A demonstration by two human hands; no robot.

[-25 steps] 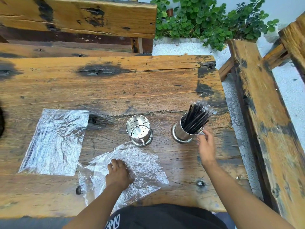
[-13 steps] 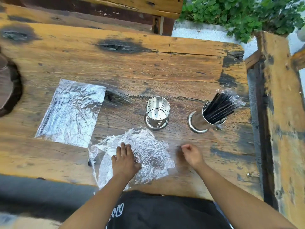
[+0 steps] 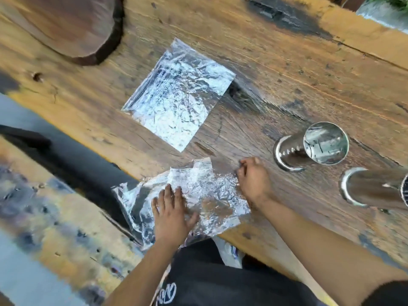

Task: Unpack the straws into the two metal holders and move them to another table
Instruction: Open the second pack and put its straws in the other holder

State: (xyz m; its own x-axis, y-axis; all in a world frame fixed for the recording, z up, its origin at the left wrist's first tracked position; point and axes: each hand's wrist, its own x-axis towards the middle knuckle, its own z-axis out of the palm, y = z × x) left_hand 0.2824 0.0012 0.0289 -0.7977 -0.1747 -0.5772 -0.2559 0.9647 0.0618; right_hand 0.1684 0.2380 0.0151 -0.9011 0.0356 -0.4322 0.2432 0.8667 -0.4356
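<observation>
My left hand (image 3: pixel 172 213) lies flat, fingers spread, on a crumpled empty plastic wrapper (image 3: pixel 209 186) at the near edge of the wooden table (image 3: pixel 309 74). At the wrapper's far right edge, my right hand (image 3: pixel 254 180) has its fingers curled and seems to pinch the plastic. A flat clear pack of dark straws (image 3: pixel 178 93) lies beyond the wrapper, untouched. To the right stands an empty metal holder (image 3: pixel 291 153). A second metal holder (image 3: pixel 373 188) is cut off by the right border, and its straws are almost out of view.
A round dark wood slab (image 3: pixel 66 29) rests on the table at the far left. A worn wooden bench (image 3: pixel 66 217) runs below the table's near edge on the left, with a gap between them. The picture is motion-blurred.
My view has swung left and tilted. My right hand left the straw-filled holder and came to the wrapper's edge. My left hand has stayed pressed on the wrapper.
</observation>
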